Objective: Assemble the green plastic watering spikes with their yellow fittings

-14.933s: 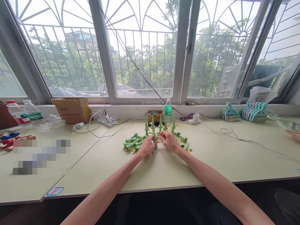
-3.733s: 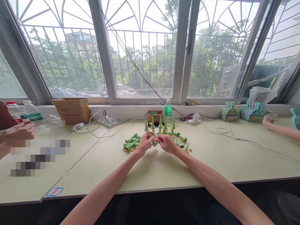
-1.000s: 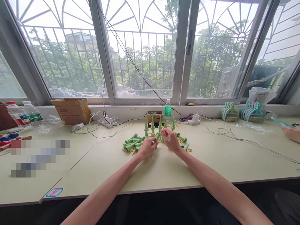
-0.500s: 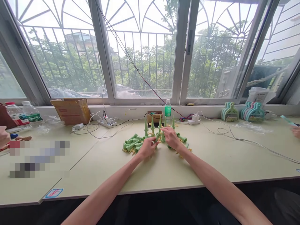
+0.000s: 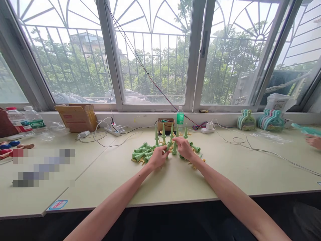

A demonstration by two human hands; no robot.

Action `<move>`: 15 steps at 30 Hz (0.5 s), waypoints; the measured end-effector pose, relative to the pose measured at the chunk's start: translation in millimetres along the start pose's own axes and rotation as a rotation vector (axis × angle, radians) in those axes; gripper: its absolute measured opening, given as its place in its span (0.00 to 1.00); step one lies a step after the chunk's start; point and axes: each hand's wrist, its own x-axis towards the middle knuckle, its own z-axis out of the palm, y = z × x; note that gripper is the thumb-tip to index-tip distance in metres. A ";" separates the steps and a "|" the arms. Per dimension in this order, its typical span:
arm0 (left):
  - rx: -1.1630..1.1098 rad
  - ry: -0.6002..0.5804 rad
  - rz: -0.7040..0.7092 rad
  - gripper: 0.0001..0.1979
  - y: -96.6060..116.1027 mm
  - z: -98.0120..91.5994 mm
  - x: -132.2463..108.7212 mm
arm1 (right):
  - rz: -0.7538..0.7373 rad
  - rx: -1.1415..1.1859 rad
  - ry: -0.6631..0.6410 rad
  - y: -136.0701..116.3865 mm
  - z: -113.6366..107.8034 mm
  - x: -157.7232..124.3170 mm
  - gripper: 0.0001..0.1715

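A green plastic plant watering spike (image 5: 169, 145) is held tilted in my left hand (image 5: 158, 156), whose fingers are closed around it. My right hand (image 5: 185, 148) pinches at the upper end of that same spike; whether a small yellow part sits between those fingertips is too small to tell. Several green spikes with yellow valves (image 5: 164, 134) stand upright, points up, just behind my hands. To the left lies a pile of loose green spikes (image 5: 140, 154). More green pieces and small yellow valves (image 5: 194, 164) lie beside and partly under my right hand.
Behind the spikes are a small open box (image 5: 165, 123) and a green-labelled bottle (image 5: 180, 115). A cardboard box (image 5: 76, 117), power strip (image 5: 114, 130) and cables line the windowsill. At far right, another person's hand (image 5: 313, 141) holds a light-blue item near stacked plastic pieces (image 5: 271, 120).
My hands stay close together, and the held spike has shifted only slightly. At far right, the other person's hand has moved inward with the light-blue item.
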 end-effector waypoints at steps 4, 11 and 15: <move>0.018 0.050 0.007 0.17 -1.6 1.0 0.7 | -0.012 0.015 -0.008 -2.7 -0.3 0.1 0.21; -0.169 0.182 -0.091 0.16 8.3 -5.6 1.4 | -0.029 0.049 -0.055 -10.4 2.5 -1.4 0.17; -0.347 0.304 -0.133 0.17 14.6 -11.7 3.7 | 0.002 0.060 -0.073 -14.6 5.6 -3.2 0.16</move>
